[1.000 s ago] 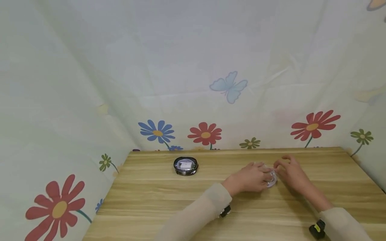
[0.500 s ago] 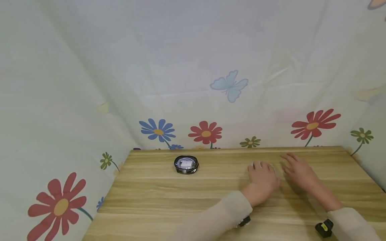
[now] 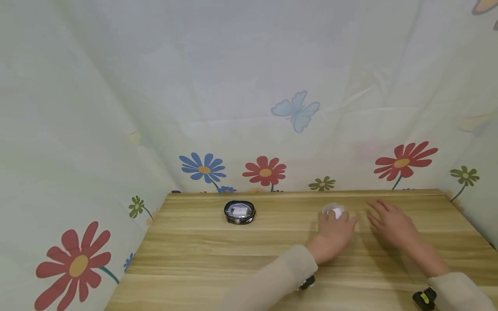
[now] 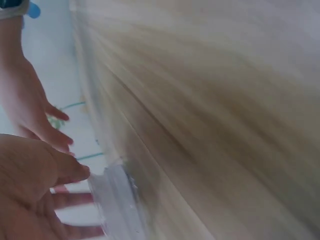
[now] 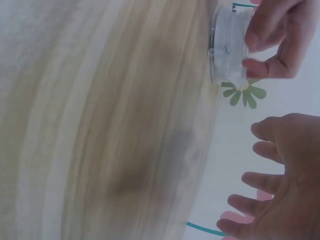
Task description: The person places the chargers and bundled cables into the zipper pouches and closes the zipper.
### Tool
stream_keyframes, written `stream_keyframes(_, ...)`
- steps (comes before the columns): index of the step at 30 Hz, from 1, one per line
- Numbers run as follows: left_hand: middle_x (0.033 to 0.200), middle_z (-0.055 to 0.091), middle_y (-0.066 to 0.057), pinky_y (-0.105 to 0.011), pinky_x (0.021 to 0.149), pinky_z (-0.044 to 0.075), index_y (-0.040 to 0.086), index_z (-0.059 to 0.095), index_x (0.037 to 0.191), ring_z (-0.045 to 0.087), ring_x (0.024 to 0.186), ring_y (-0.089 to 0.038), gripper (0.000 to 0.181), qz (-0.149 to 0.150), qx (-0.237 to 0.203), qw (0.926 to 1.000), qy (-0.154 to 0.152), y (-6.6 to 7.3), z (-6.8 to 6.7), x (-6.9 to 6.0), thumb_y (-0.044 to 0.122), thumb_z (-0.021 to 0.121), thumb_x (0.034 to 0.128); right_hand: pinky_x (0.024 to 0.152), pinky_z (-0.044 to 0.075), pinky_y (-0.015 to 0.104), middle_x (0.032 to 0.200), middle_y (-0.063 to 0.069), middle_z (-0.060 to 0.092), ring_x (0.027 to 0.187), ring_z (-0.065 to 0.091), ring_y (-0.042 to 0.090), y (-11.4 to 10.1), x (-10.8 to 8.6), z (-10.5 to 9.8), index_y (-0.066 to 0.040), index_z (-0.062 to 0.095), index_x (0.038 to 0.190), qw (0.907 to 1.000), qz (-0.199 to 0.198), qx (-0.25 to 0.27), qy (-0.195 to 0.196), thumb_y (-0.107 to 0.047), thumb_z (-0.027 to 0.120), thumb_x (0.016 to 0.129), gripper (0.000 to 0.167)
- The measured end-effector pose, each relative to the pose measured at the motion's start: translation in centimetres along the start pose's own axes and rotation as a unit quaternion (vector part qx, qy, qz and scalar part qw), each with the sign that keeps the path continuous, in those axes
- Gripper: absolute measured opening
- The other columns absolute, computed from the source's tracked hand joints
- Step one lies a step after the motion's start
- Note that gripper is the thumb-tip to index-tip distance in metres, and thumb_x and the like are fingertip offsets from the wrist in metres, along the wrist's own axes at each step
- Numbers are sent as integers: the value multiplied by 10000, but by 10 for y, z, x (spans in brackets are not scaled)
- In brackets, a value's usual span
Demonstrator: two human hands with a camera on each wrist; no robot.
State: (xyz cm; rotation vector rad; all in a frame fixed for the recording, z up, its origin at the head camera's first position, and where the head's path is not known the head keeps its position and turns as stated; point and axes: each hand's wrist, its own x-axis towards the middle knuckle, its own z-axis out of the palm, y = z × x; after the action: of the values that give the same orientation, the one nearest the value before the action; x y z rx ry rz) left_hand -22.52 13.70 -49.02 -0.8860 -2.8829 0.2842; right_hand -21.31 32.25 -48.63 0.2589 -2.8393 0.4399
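A clear, round plastic case [image 3: 333, 204] with something white in it lies flat on the wooden table, right of the middle. My left hand [image 3: 332, 231] is over its near part; in the left wrist view the thumb and fingertips touch the top of the case [image 4: 117, 202]. My right hand [image 3: 397, 224] hovers just to the right, apart from the case, its fingers loosely spread and holding nothing. The right wrist view also has the case [image 5: 229, 47] under the left fingertips, with the right hand [image 5: 285, 180] below.
Farther left on the table [image 3: 202, 259] sits a black-rimmed oval case [image 3: 239, 212] with a white block and coiled cable inside. A flower-printed curtain [image 3: 233, 86] hangs along the back and left sides of the table.
The left hand has turned and carried the clear case left and farther back; its fingers now uncover the far part. The right hand has drawn away to the right with fingers more spread.
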Motion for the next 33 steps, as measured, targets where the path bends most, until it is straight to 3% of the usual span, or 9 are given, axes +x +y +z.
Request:
stream_keyframes(4, 1417, 491, 171, -484, 1047, 448, 353, 497, 1407, 477, 1342, -181, 406, 605, -6, 9980, 161, -17, 7, 2, 329, 605, 1017, 950, 363, 785, 1407, 404, 430, 1238, 419, 631, 2, -3, 0, 27, 499, 1417, 9998, 123, 32, -131, -184, 665, 974, 518)
stream_keyframes(9, 1434, 470, 154, -477, 1068, 443, 329, 482, 1378, 465, 1341, -102, 395, 1156, 20, 9928, 318, -30, 9, 9, 315, 623, 1009, 919, 358, 808, 1415, 416, 406, 1232, 402, 649, 4, -7, 0, 22, 499, 1413, 9997, 179, 118, -98, -180, 658, 982, 501)
stream_keyframes(11, 1440, 464, 139, -460, 1070, 443, 334, 477, 1377, 453, 1351, -103, 388, 1141, -325, 9923, 348, -32, 6, 11, 306, 615, 1016, 901, 359, 817, 1414, 420, 402, 1224, 398, 659, 5, -8, -1, 25, 502, 1409, 9997, 186, 131, -75, -179, 658, 984, 497)
stream_keyframes(14, 1440, 487, 89, -438, 1072, 437, 313, 486, 1402, 471, 1343, -145, 405, 823, -856, 9917, 491, -29, 1, 12, 321, 612, 1017, 872, 368, 824, 1410, 423, 398, 1211, 396, 672, 5, -10, -3, 31, 499, 1406, 9997, 180, 127, -90, -184, 656, 983, 499)
stream_keyframes(18, 1370, 557, 50, -414, 1053, 445, 266, 522, 1420, 514, 1269, -177, 471, 212, -846, 9935, 733, -22, -1, 12, 450, 619, 997, 893, 391, 795, 1408, 410, 416, 1224, 418, 644, 5, -12, -4, 47, 497, 1409, 9999, 80, 55, -108, -191, 662, 978, 520)
stream_keyframes(21, 1341, 580, 67, -410, 1035, 460, 270, 576, 1367, 524, 1242, -168, 432, 12, -715, 9952, 663, -19, 1, 13, 501, 589, 1003, 896, 411, 776, 1424, 384, 429, 1254, 432, 601, 5, -12, -5, 44, 492, 1423, 9998, -17, -45, -167, -206, 661, 981, 535)
stream_keyframes(24, 1391, 565, 103, -374, 1023, 475, 291, 586, 1357, 518, 1276, -134, 385, 129, -700, 9964, 455, -20, 4, 16, 484, 554, 1026, 862, 415, 786, 1442, 362, 431, 1275, 431, 577, 5, -12, -6, 15, 484, 1440, 9996, -69, -111, -244, -237, 648, 992, 540)
stream_keyframes(27, 1467, 515, 142, -348, 1039, 472, 314, 546, 1417, 481, 1343, -101, 390, 490, -803, 9953, 235, -25, 4, 20, 431, 539, 1045, 853, 398, 809, 1457, 342, 434, 1291, 428, 560, 4, -13, -5, -13, 481, 1451, 9995, -62, -162, -245, -264, 652, 991, 552)
stream_keyframes(33, 1575, 400, 162, -410, 1153, 381, 335, 435, 1531, 344, 1469, -90, 469, 1016, -976, 9899, -134, -35, 7, 29, 326, 507, 1068, 874, 361, 836, 1483, 330, 413, 1315, 400, 550, 2, -15, -3, -29, 463, 1471, 9993, -49, -212, -319, -289, 673, 973, 600)
